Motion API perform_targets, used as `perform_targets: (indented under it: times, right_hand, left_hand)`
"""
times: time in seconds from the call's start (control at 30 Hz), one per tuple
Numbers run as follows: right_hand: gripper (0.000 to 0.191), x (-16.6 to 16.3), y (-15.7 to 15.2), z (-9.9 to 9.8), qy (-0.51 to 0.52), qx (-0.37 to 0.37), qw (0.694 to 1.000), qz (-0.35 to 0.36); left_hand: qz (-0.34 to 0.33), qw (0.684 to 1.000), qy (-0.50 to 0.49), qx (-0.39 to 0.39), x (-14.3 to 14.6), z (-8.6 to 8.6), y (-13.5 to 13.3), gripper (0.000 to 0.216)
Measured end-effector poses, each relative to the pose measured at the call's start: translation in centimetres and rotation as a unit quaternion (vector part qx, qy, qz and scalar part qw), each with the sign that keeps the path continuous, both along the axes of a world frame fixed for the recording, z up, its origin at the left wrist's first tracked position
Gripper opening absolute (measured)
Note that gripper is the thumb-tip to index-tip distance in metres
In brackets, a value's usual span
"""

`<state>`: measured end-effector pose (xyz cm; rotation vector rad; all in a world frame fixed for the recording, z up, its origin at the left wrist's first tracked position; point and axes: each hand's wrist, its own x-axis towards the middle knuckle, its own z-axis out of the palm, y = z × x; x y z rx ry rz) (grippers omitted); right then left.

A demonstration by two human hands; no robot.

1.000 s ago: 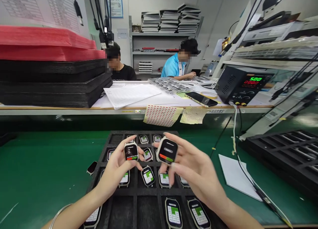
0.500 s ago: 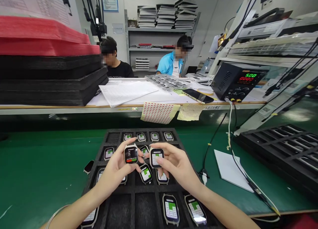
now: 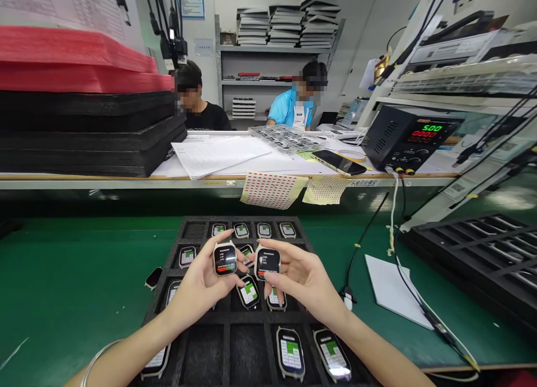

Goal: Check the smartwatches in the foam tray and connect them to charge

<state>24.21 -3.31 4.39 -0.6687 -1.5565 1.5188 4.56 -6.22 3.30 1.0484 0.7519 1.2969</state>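
Note:
My left hand (image 3: 200,289) pinches a smartwatch body (image 3: 225,258) whose dark screen shows a red and green bar. My right hand (image 3: 304,278) holds a second smartwatch body (image 3: 267,262) with a dark screen, right beside the first. Both are held above a black foam tray (image 3: 229,334) on the green bench. Several more watch bodies with lit green and white screens lie in the tray's slots, such as one (image 3: 249,292) under my hands and two (image 3: 290,353) at the near edge. Another watch body (image 3: 153,277) lies just off the tray's left side.
A white sheet (image 3: 392,289) and cables (image 3: 394,219) lie right of the tray, and a black slotted tray (image 3: 478,253) sits at far right. A power supply (image 3: 409,138), phone (image 3: 339,163), papers (image 3: 220,155) and stacked foam (image 3: 88,130) occupy the raised shelf. Two people sit behind.
My right hand drew down and closer to my left hand, and the watch in it changed from a green and white screen to a dark one. My left hand has stayed nearly still.

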Motion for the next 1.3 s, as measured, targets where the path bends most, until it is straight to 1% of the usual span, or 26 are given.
perform_targets:
  times: [0.07,0.17,0.23,0.33,0.43,0.57,0.67,0.73,0.8,0.9,0.97,1.13,1.23,1.3]
  right_hand:
    - [0.045,0.1,0.1,-0.1,0.005,0.005,1.0,0.011]
    - [0.046,0.3,0.2,-0.4,0.027,0.002,0.999,0.035]
    - [0.041,0.4,0.3,-0.7,0.039,-0.003,0.999,0.038]
    - [0.029,0.4,0.3,-0.8,0.022,0.003,1.0,0.007]
    - [0.024,0.3,0.3,-0.8,-0.008,0.014,1.0,-0.019]
    - [0.025,0.4,0.2,-1.0,-0.011,0.018,1.0,-0.005]
    - [0.034,0.5,0.3,-1.0,0.011,0.01,0.999,0.041]
    - [0.044,0.5,0.2,-0.9,0.021,0.003,0.997,0.068]
    - [0.05,0.3,0.1,-0.6,0.014,0.002,0.998,0.065]
    - [0.043,0.1,-0.1,-0.5,-0.008,0.01,1.0,0.028]
    - [0.041,0.1,-0.1,-0.5,-0.018,0.015,1.0,0.018]
    - [0.053,0.2,0.0,-0.6,-0.054,0.034,0.998,0.028]
    - [0.058,0.3,-0.1,-0.8,-0.054,0.034,0.998,0.028]
    - [0.061,0.4,-0.4,-0.8,-0.073,0.046,0.996,0.019]
  left_hand:
    - [-0.009,1.0,0.001,0.004,0.0,-0.1,0.0,0.063]
    - [-0.014,1.0,0.019,0.001,0.0,0.0,0.0,0.058]
    - [-0.014,0.999,0.031,0.003,-0.1,0.1,0.0,0.057]
    - [-0.014,0.999,0.036,0.019,-0.3,0.1,0.0,0.055]
    - [-0.019,0.998,0.049,0.035,-0.4,0.0,0.0,0.045]
    - [-0.022,0.997,0.072,0.026,-0.3,0.1,0.0,0.037]
    - [-0.022,0.996,0.082,0.013,-0.3,0.2,0.0,0.036]
    - [-0.016,0.997,0.077,0.018,-0.3,0.1,0.0,0.039]
    - [-0.016,0.998,0.054,0.028,-0.3,-0.1,-0.1,0.048]
    - [-0.025,0.999,0.013,0.035,-0.3,-0.4,-0.1,0.063]
    - [-0.027,0.999,0.004,0.027,-0.2,-0.6,-0.1,0.069]
    - [-0.035,0.999,0.016,0.008,-0.2,-0.7,0.1,0.072]
    - [-0.039,0.999,0.028,0.002,-0.3,-0.6,0.0,0.086]
    - [-0.049,0.998,0.044,0.001,-0.7,-0.6,-0.5,0.093]
